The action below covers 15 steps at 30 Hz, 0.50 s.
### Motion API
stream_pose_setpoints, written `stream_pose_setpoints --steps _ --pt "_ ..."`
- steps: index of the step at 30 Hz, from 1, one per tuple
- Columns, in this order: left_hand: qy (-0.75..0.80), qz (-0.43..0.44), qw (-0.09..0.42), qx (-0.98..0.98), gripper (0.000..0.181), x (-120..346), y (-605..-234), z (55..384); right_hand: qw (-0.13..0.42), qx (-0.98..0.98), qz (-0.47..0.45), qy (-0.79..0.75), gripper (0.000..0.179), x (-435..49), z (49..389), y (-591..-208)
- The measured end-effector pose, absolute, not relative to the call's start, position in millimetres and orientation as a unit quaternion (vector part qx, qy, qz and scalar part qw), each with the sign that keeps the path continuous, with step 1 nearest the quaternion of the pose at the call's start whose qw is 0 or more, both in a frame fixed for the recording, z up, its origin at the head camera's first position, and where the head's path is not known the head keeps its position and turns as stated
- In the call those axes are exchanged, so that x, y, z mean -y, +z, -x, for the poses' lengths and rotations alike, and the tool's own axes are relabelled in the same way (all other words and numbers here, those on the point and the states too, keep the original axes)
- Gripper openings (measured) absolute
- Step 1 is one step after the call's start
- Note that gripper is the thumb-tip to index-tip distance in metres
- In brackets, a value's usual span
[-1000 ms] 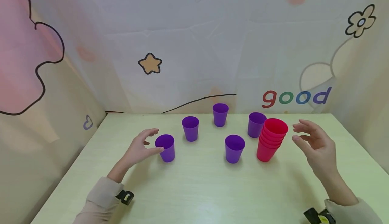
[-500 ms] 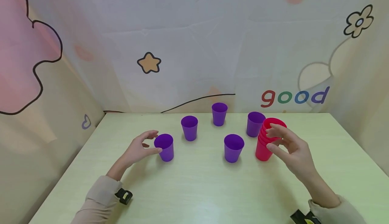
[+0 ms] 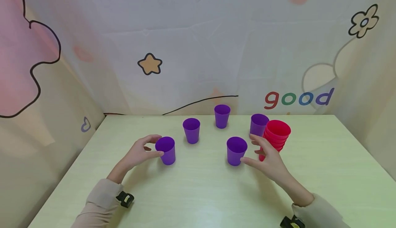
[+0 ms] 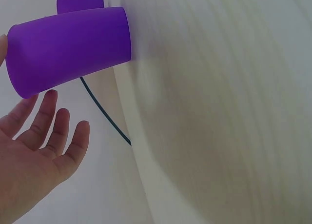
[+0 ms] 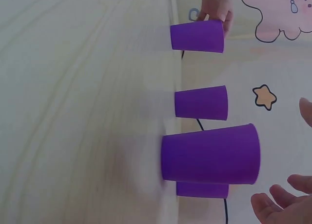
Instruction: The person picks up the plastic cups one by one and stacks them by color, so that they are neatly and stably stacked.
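Note:
A purple cup (image 3: 168, 155) stands upright at the front left, and my left hand (image 3: 138, 155) is spread around its left side. The thumb overlaps the cup's rim in the head view, while in the left wrist view the fingers (image 4: 47, 109) are loosely extended below the cup (image 4: 68, 48). My right hand (image 3: 271, 162) sits to the right of another upright purple cup (image 3: 236, 154), thumb and fingers parted, with the thumb tip close to its side. In the right wrist view the fingertips (image 5: 263, 204) are apart from that cup (image 5: 209, 154).
Further back on the table (image 3: 198, 193) stand more purple cups: one at mid-left (image 3: 191, 132), a rear cup (image 3: 221, 117) and a right-hand cup (image 3: 258, 123). A stack of nested red cups (image 3: 279, 132) is partly hidden behind my right hand. A printed curtain (image 3: 185, 42) closes off the back.
My right hand has moved left, from right of the red stack, past its front, to the right side of the front purple cup. The left hand stays almost in place at its cup.

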<state>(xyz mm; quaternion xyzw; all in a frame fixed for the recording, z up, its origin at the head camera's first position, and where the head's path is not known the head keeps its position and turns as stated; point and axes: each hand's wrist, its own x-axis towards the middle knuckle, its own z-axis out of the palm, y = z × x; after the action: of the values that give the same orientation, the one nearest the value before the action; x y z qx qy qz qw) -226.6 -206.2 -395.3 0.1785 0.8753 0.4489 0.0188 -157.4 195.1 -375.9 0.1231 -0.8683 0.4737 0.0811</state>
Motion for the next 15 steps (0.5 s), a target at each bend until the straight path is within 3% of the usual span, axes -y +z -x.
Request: stream_pose_setpoints --steps 9,15 --pt "0.451 -0.182 0.036 -0.873 0.049 194.5 -364.7 209.3 0.026 0.871 -0.098 0.481 0.079 -187.5 173.5 -386.2" --pt "0.468 -0.182 0.038 -0.864 0.053 206.1 -388.9 226.0 -0.008 0.869 -0.071 0.489 0.083 -182.1 179.4 -388.0"
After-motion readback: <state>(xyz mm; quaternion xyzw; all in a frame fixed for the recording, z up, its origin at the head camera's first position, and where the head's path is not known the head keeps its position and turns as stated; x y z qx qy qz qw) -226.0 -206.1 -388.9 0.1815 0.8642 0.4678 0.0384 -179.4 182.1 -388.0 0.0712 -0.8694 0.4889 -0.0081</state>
